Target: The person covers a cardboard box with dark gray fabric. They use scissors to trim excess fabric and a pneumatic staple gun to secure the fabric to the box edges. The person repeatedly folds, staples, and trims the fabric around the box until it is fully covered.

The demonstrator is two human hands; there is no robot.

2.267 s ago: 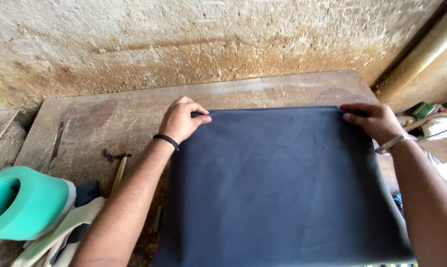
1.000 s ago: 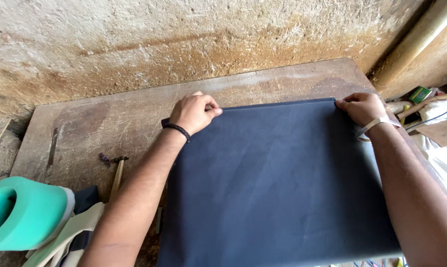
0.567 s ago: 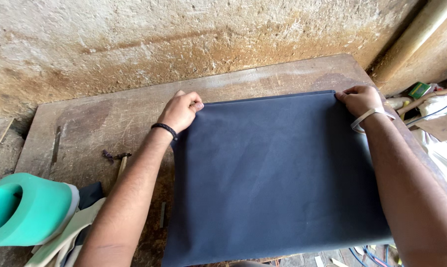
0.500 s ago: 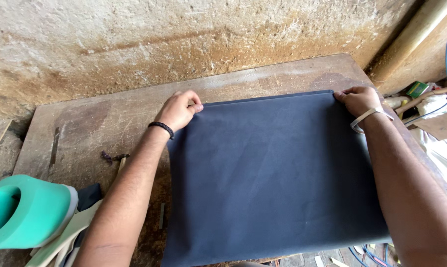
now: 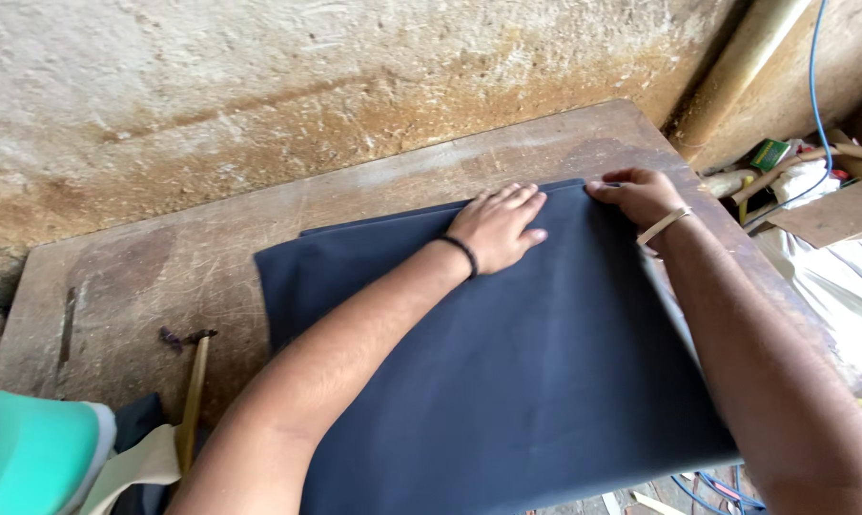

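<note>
A dark navy sheet of cloth (image 5: 507, 381) lies spread on a worn wooden table (image 5: 164, 277). My left hand (image 5: 496, 225) rests flat on the cloth near its far edge, fingers together and stretched out, a black band on the wrist. My right hand (image 5: 639, 195) pinches the far right corner of the cloth, a thin bracelet on its wrist. A second layer of the cloth peeks out along the far edge at the left.
A rough stained wall (image 5: 307, 86) rises behind the table. A teal foam block (image 5: 30, 458) and a wooden stick (image 5: 194, 396) lie at the lower left. Clutter, a blue cable (image 5: 814, 67) and a pipe (image 5: 741, 67) sit at the right.
My left hand has left the far left corner and slid right onto the cloth, now lying flat near my right hand. The right hand stays on the far right corner.
</note>
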